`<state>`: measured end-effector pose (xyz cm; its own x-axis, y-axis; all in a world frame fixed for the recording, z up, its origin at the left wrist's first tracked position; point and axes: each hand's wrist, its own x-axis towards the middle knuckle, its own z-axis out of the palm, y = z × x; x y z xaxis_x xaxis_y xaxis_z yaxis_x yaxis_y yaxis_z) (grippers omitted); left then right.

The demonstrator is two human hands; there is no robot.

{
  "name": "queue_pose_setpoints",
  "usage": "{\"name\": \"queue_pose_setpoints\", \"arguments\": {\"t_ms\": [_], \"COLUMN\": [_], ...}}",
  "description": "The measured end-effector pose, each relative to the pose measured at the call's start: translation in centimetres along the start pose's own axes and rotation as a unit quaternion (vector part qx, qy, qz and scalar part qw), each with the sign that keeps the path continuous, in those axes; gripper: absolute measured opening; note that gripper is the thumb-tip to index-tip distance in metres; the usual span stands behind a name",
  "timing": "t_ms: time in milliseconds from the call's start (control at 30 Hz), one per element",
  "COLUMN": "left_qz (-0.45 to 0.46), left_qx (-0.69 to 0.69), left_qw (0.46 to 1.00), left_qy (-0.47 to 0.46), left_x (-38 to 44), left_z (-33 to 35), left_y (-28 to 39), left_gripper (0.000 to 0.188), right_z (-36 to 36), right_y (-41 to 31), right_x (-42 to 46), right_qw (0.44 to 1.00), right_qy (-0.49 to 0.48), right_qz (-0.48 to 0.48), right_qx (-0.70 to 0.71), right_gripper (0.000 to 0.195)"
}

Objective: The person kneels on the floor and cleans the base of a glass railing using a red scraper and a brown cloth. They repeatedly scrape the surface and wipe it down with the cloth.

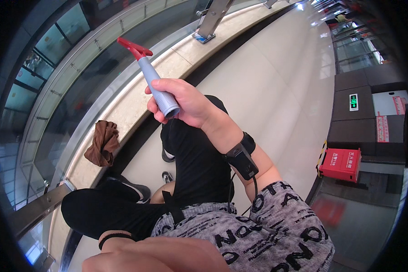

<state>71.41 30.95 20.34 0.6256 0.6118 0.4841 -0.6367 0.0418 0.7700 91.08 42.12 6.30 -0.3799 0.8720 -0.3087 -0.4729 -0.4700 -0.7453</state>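
My right hand [183,102] grips the ribbed grey plastic handle of a scraper [151,74]. Its red head [134,49] points away from me, over the stone ledge [182,57] and towards the glass. The thumb lies along the top of the handle, and the handle's hollow end faces back to me. A crumpled brown cloth [102,144] lies on the ledge, apart from the hand. My left arm crosses the bottom of the view with a black band at the wrist; the left hand itself is hidden beyond my bent leg.
Steel posts [213,20] stand on the ledge beside the glass railing. My bent legs [200,163] are over the glossy tiled floor [258,88]. A red fire extinguisher box [340,165] stands by the dark wall at right, below a green exit sign [353,102].
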Motion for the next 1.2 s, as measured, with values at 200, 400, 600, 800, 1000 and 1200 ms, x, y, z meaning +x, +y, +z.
{"name": "queue_pose_setpoints", "arguments": {"t_ms": [200,400,600,800,1000,1200], "left_qz": [-0.01,-0.009,-0.016,-0.028,-0.05,-0.081], "left_qx": [-0.02,-0.023,-0.037,-0.041,-0.056,-0.063], "left_qw": [1.0,1.0,0.999,0.998,0.991,0.982], "left_qy": [0.001,0.009,0.018,0.048,0.107,0.159], "left_x": [0.4,0.6,1.3,1.6,1.9,2.3], "left_z": [-0.1,0.1,0.2,0.8,1.7,2.3], "left_y": [0.1,0.6,0.5,1.1,1.4,2.2], "left_gripper": [0.031,0.029,0.028,0.028,0.028,0.03], "right_z": [-0.5,0.1,-0.6,-0.2,-0.1,-0.1], "right_y": [0.2,0.0,0.1,0.1,0.1,0.1], "right_x": [0.0,0.1,0.0,0.1,0.0,0.1], "right_qw": [1.0,1.0,1.0,1.0,1.0,1.0], "right_qy": [0.004,0.004,0.009,0.003,0.013,0.01], "right_qz": [-0.003,0.006,0.004,0.001,0.009,0.013], "right_qx": [-0.004,-0.012,-0.014,-0.017,-0.023,-0.021], "right_gripper": [0.029,0.029,0.029,0.028,0.028,0.027]}}
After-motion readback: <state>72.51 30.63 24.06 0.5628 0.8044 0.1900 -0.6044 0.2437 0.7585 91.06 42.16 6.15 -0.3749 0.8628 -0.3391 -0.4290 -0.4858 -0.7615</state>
